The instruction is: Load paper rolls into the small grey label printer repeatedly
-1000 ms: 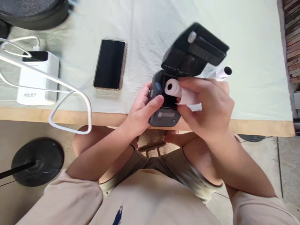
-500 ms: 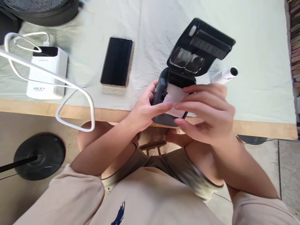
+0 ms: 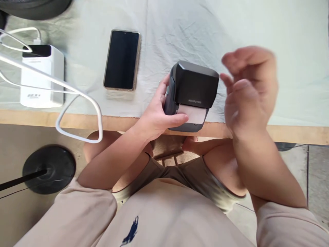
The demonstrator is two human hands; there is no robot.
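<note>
A dark grey label printer [image 3: 196, 82] is held at the table's front edge, its lid down. My left hand [image 3: 159, 113] wraps round its left side, the thumb pressing on a strip of white paper [image 3: 195, 114] that sticks out below the lid. To the right of the printer, my right hand [image 3: 248, 89] is raised and apart from it. Its fingers are loosely bent and somewhat blurred, with nothing visible in them.
A smartphone [image 3: 122, 60] with a dark screen lies left of the printer. Farther left stands a white power bank [image 3: 42, 82] with a looped white cable [image 3: 77, 133]. A black round object [image 3: 36, 8] is at the far left corner. A black round base [image 3: 48, 169] stands on the floor.
The printer's lid has swung from raised to down over the paper compartment. My right hand has let go of the paper and moved up and right. My left hand keeps its hold.
</note>
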